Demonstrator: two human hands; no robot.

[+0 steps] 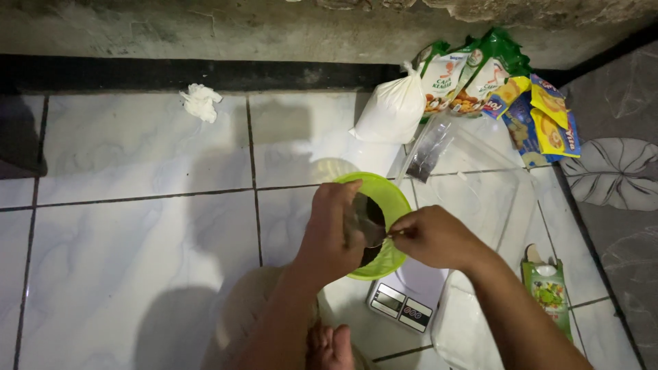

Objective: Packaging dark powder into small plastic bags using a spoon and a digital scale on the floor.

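Observation:
A lime-green bowl (391,195) sits on a small white kitchen scale (406,299) on the tiled floor, with dark contents inside. Both hands are over the bowl and pinch a small clear plastic packet (367,218) holding dark material. My left hand (334,229) grips the packet's left side. My right hand (430,236) holds its right edge between thumb and fingers. The bowl's near part is hidden behind the hands.
A white knotted plastic bag of powder (391,111), green pouches (473,72) and yellow-blue sachets (541,116) lie by the wall. A large clear plastic container (480,185) lies right of the bowl, a green carton (548,294) beside it. A crumpled tissue (201,101) lies far left.

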